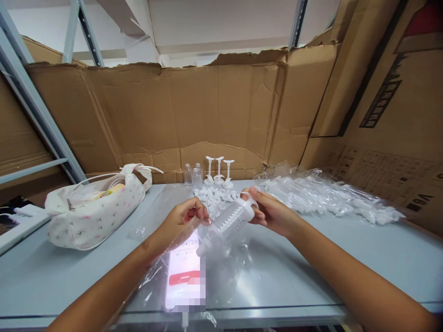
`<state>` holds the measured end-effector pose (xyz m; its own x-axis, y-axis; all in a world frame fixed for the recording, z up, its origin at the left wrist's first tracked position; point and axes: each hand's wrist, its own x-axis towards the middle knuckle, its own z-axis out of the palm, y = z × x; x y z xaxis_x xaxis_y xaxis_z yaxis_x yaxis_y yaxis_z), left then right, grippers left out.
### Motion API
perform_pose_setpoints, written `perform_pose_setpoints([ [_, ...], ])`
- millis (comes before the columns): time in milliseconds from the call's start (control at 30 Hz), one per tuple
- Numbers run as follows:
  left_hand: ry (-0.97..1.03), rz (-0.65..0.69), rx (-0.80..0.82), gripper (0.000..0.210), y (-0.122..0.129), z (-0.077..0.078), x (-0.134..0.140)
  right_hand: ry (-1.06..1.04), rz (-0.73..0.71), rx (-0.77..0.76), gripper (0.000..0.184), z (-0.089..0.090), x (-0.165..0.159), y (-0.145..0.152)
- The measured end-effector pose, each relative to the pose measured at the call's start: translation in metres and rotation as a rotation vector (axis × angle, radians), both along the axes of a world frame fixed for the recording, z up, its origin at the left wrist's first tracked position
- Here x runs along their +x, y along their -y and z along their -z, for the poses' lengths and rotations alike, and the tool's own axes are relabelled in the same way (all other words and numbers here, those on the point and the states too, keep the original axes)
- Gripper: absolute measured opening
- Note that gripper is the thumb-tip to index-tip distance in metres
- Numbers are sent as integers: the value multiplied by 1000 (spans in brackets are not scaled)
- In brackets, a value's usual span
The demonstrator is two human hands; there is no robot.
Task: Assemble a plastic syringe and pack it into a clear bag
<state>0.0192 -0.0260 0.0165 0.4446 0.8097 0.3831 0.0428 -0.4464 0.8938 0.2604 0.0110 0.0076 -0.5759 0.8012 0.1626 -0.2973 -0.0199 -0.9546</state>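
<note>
Above the desk (346, 258), the right hand (273, 213) pinches the flanged end of a clear plastic syringe barrel (224, 224). The left hand (180, 221) closes on its thin plastic sleeve (194, 230) (flimsy, slippery). The barrel looks light and stiff, best held near the flange.

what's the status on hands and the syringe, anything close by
Left hand on clear bag. Right hand grips syringe. Phone under them.
</note>
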Motion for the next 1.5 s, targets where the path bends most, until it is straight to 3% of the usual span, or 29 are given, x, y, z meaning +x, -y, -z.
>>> perform_pose_setpoints([
  [367,-101,-186,170,15,5,8,10,191,25,309,36,-2,-14,18],
  [500,-137,-291,269,18,8,6,14,222,-38,339,32,-3,-22,25],
  [733,-16,-193,259,13,14,5,22,303,-258,281,21,-4,-28,36],
  [833,-37,-182,240,12,17,2,23,394,-216,385,14,-5,-28,40],
  [1033,-85,-220,289,14,18,0,21,654,-119,672,20,-4,-33,44],
  [1133,-97,-217,336,16,18,0,21,677,-142,616,16,-3,-36,47],
  [1300,-109,-265,406,19,21,-2,21,520,-289,302,24,0,-38,49],
  [1400,-60,-269,411,19,24,-7,21,464,-283,313,26,-1,-35,46],
  [1500,-28,-296,426,19,29,-13,20,426,-208,408,39,-5,-31,44],
])
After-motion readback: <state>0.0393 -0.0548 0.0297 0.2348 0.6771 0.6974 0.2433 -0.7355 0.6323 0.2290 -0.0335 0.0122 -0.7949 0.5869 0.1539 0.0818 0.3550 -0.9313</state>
